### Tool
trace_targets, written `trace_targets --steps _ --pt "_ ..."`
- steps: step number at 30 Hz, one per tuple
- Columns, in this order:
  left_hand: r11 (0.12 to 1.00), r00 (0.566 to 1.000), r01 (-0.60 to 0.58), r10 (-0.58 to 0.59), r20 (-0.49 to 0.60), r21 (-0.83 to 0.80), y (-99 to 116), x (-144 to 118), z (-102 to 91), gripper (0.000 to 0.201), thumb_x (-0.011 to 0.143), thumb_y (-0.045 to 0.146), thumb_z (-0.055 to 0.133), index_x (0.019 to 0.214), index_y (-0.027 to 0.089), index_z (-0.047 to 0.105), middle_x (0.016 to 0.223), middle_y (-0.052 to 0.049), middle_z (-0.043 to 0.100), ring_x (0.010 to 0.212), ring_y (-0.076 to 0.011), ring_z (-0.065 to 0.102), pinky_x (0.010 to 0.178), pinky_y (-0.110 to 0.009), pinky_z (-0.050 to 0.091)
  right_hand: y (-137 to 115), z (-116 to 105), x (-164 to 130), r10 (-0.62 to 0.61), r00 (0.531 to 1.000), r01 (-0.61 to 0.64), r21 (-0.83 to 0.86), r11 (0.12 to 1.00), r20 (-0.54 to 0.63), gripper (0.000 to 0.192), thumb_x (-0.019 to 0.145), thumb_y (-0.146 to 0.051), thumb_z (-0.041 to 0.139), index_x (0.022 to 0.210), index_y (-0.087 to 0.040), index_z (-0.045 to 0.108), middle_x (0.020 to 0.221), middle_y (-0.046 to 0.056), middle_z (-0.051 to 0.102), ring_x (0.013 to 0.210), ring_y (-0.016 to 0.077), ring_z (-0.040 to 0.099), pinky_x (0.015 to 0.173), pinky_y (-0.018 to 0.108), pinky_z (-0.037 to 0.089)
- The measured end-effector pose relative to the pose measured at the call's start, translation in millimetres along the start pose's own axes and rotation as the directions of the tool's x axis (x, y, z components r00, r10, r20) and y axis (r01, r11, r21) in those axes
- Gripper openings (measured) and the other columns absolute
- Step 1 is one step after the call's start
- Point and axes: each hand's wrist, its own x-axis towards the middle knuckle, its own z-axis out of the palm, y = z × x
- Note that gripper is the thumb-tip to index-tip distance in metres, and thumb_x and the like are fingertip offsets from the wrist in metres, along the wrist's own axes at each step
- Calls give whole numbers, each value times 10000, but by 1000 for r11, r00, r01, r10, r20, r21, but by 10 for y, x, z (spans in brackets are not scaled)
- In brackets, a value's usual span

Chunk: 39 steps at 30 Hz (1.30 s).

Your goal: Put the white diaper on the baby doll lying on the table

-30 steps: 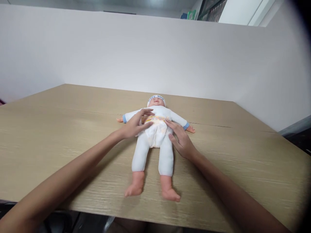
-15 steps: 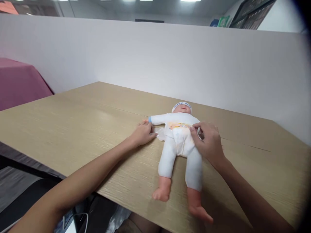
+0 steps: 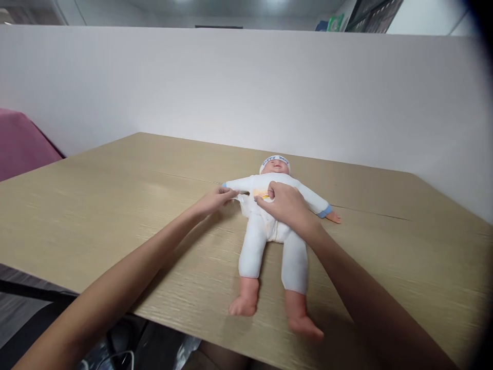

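Observation:
A baby doll (image 3: 265, 180) in a white suit with blue cuffs and a lettered headband lies face up on the table, feet toward me. Around its hips is a white diaper (image 3: 276, 232) with an orange and yellow printed waistband. On the doll's left-hand side in the view, my left hand (image 3: 217, 199) pinches the diaper's thin side flap, which stretches out from the waist. My right hand (image 3: 285, 204) is over the belly, fingers curled at the diaper's front waistband and covering part of it. Its fingertips are partly hidden.
The wooden table (image 3: 115, 205) has a seam running across it behind the doll. A white partition (image 3: 231, 87) rises along its far side. Pink cloth (image 3: 26, 141) is at the far left. Beneath the near edge are cables and a dark chair part.
My left hand has risen from the tabletop with the side flap in its fingers. The right hand has shifted from the diaper's right edge to its front middle, uncovering the doll's arm.

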Motion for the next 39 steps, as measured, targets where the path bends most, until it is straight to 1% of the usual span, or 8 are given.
trace_targets --steps 9,13,16,21,28,33,36,39 --pt "995 1000 -8 9 7 -95 463 354 482 583 917 679 734 664 202 515 676 8 414 643 -141 329 639 -337 210 80 -190 -5 -80 987 51 201 978 138 404 992 -550 709 834 -239 503 844 -10 655 778 189 539 732 350 338" --pt "956 994 -90 105 38 -280 305 416 566 586 988 715 660 741 196 541 747 0 452 692 -148 392 663 -328 305 176 -196 50 -120 979 71 281 957 162 447 1056 -555 623 785 -232 475 756 -33 562 724 164 485 697 341 320" --pt "904 989 -142 146 -19 -404 114 405 568 509 1010 700 659 1052 193 672 897 -18 564 820 -169 519 785 -319 438 224 -170 95 -102 980 45 307 951 170 443 1122 -462 490 752 -224 441 734 -29 544 720 160 476 699 342 307" --pt "924 986 -150 114 -122 -351 -70 371 643 583 937 640 788 1284 206 609 982 -11 602 861 -169 551 781 -305 463 236 -160 98 -91 985 44 297 954 148 395 1098 -381 497 747 -224 403 726 -34 518 723 159 463 695 347 289" --pt "914 990 -144 130 -62 -380 -66 458 704 538 933 702 764 960 201 567 852 22 524 752 -145 473 704 -303 388 215 -106 76 13 1000 -11 267 964 -5 259 956 -250 610 779 -245 421 738 -33 535 712 169 458 697 346 309" --pt "967 937 -142 62 -343 -211 137 306 722 302 1031 477 665 1157 219 572 1074 -51 650 890 -191 582 793 -336 466 192 -117 -18 -46 972 119 312 942 -231 125 886 -140 548 931 -249 506 878 13 632 789 202 573 772 355 409" --pt "949 839 -315 285 -464 14 408 -61 736 190 1103 392 580 1194 227 603 1239 -77 676 974 -200 594 896 -373 483 86 -243 -332 -102 933 228 346 910 -346 82 963 -232 606 928 -250 533 925 34 639 828 210 591 803 369 463" --pt "822 800 -552 569 -192 138 613 -538 732 135 1134 339 547 1129 232 628 1094 -54 697 952 -209 606 887 -385 471 -28 -365 -855 -184 944 288 411 865 -274 167 1032 -346 661 942 -257 552 928 36 645 815 204 608 779 371 510"
